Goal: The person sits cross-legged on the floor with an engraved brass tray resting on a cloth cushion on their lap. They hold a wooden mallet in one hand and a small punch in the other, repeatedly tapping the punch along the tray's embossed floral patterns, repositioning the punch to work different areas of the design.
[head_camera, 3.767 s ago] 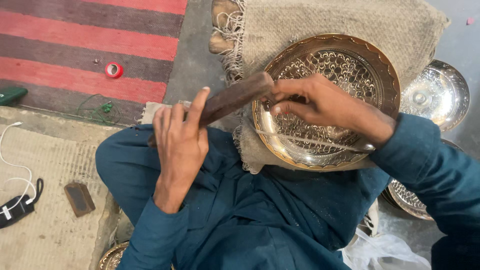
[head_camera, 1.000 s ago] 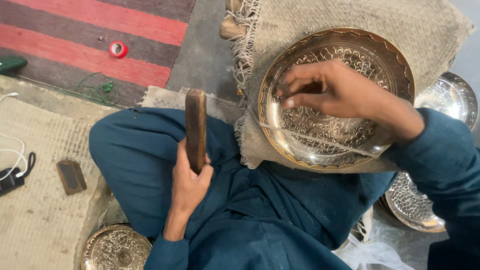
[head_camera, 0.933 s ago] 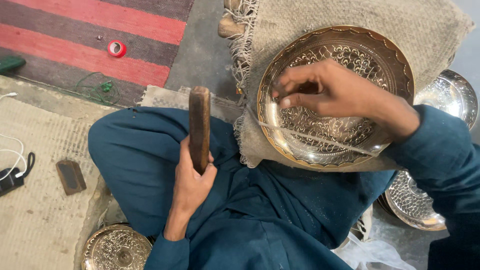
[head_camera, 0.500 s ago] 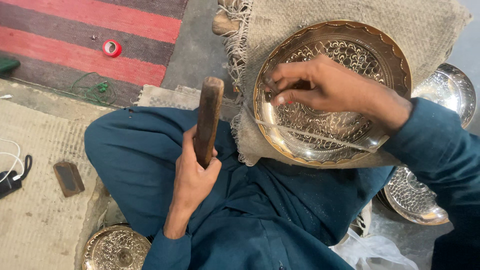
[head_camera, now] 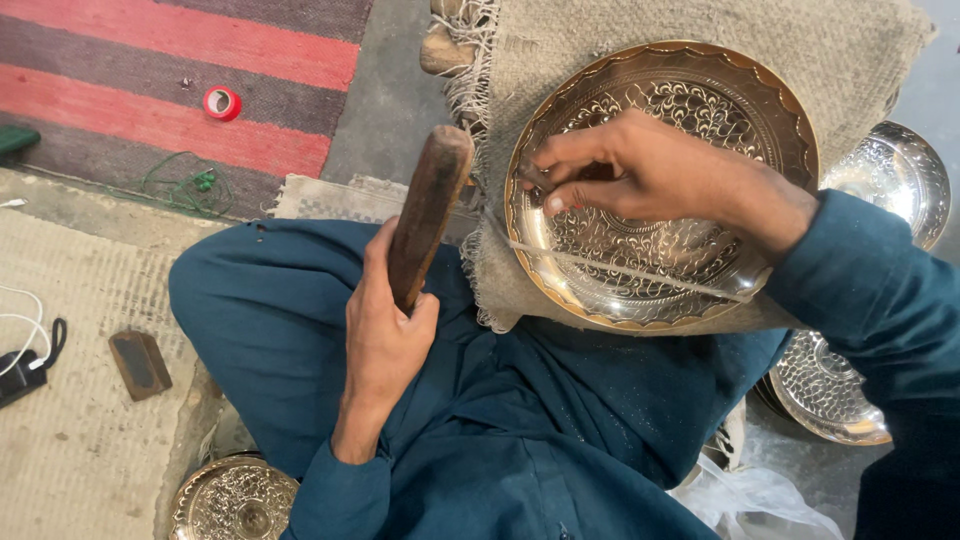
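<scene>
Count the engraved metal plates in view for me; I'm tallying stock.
4. One plate on the burlap under the right hand, two at the right edge, one at bottom left. More may be stacked or hidden.

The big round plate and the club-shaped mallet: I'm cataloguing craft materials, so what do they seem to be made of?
The engraved plate looks like metal, probably brass: bright reflections, a golden scalloped rim and a silvery, chased floral centre. The mallet in the left hand looks like dark, worn wood, matte and without glare. The sack cloth beneath the plate looks like coarse jute, with frayed edges.
</scene>
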Motion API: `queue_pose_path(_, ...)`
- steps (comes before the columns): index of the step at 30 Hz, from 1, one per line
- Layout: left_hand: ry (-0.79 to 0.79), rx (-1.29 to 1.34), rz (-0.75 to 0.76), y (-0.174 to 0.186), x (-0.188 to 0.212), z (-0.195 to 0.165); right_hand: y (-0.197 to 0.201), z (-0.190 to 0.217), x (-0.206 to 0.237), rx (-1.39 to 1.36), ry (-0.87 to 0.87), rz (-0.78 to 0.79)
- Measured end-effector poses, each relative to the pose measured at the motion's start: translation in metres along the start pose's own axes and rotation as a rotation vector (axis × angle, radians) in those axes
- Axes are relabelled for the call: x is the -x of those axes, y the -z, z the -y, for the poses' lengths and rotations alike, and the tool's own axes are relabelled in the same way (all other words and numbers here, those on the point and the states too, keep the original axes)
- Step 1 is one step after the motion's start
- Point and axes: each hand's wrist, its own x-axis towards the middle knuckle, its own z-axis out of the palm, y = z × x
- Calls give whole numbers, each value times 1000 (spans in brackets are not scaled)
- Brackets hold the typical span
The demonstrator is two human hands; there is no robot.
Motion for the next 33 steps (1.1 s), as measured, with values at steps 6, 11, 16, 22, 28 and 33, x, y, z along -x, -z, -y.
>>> queue_pose_path(6, -20, -86, 24, 0, -6, -3, -3, -4, 1, -26, -12, 24)
queue_pose_path(11, -104, -238, 26, 1, -13, -2, -3, -9, 1, -21, 45, -4)
queue_pose_path(16, -231, -85, -99, 0, -17, 1, -3, -7, 1, -48, 79, 2)
queue_pose_path(22, -210, -34, -107, 2, -17, 3, -2, -4, 1, -48, -25, 21)
queue_pose_path(28, -171, 21, -116, 2, -20, 0, -2, -2, 1, -32, 22, -12)
queue_pose_path(33, -207, -208, -106, -1, -23, -8, -1, -1, 0, -48, -158, 86)
